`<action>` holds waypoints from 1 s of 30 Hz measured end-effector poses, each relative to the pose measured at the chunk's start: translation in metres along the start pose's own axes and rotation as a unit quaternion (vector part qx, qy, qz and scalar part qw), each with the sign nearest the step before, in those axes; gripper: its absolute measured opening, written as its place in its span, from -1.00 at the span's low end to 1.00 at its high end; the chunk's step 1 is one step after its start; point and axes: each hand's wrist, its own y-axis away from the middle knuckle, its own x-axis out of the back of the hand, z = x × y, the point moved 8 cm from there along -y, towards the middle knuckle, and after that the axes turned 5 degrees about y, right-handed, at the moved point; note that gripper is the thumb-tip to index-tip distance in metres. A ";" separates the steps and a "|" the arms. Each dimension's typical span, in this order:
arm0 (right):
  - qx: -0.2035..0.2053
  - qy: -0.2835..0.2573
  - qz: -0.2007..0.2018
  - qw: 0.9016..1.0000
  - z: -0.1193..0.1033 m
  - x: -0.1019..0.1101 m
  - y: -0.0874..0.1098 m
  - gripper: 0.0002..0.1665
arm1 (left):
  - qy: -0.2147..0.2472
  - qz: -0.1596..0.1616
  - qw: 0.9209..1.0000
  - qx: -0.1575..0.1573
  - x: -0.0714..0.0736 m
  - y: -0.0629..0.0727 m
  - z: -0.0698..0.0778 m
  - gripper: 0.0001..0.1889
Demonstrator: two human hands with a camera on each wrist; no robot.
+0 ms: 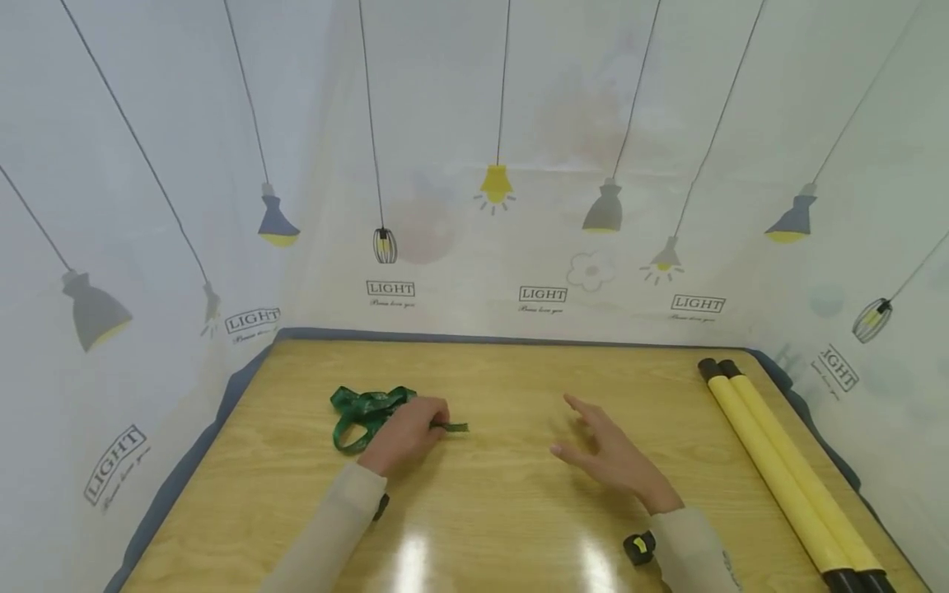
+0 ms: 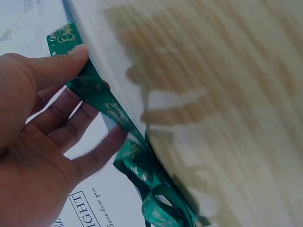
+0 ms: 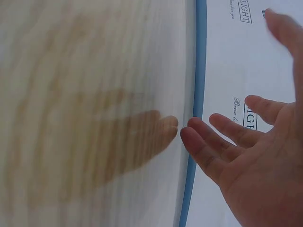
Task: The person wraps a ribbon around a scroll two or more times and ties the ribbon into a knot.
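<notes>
A green ribbon (image 1: 365, 402) with gold print lies in a loose looped heap on the left half of the wooden table (image 1: 504, 478). My left hand (image 1: 409, 432) pinches it near one end between thumb and fingers, and a short tail sticks out to the right of the fingertips. In the left wrist view the ribbon (image 2: 113, 111) runs from under the thumb down to its loops. My right hand (image 1: 611, 457) hovers over the table right of the middle, fingers spread and holding nothing. The right wrist view shows that hand (image 3: 255, 156) with its palm bare.
Two yellow tubes with black ends, the nearer-left tube (image 1: 774, 478) and its neighbour (image 1: 808, 469), lie side by side along the table's right edge. A pale wall sheet (image 1: 460, 99) printed with lamps surrounds the table's back and sides. Light glares off the front of the tabletop.
</notes>
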 end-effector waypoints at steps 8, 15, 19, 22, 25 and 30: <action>0.011 -0.010 -0.011 1.000 -0.011 -0.004 -0.003 -0.06 | 0.002 -0.006 1.000 -0.026 0.000 0.001 0.020 -0.91; 0.014 -0.041 -0.034 0.998 -0.031 -0.013 -0.008 -0.17 | 0.016 -0.015 0.998 -0.051 -0.001 0.002 0.041 -0.90; 0.021 -0.036 -0.047 0.998 -0.041 -0.020 -0.010 -0.25 | 0.033 -0.032 0.997 -0.063 -0.006 0.002 0.050 -0.89; 0.031 -0.034 -0.064 0.997 -0.049 -0.028 -0.012 -0.30 | 0.046 -0.043 0.996 -0.070 -0.011 0.001 0.056 -0.90; 0.042 -0.034 -0.080 0.995 -0.057 -0.036 -0.013 -0.38 | 0.058 -0.051 0.994 -0.078 -0.014 0.002 0.062 -0.90; 0.077 -0.039 -0.103 0.991 -0.069 -0.050 -0.016 -0.61 | 0.072 -0.067 0.991 -0.087 -0.021 0.005 0.070 -0.91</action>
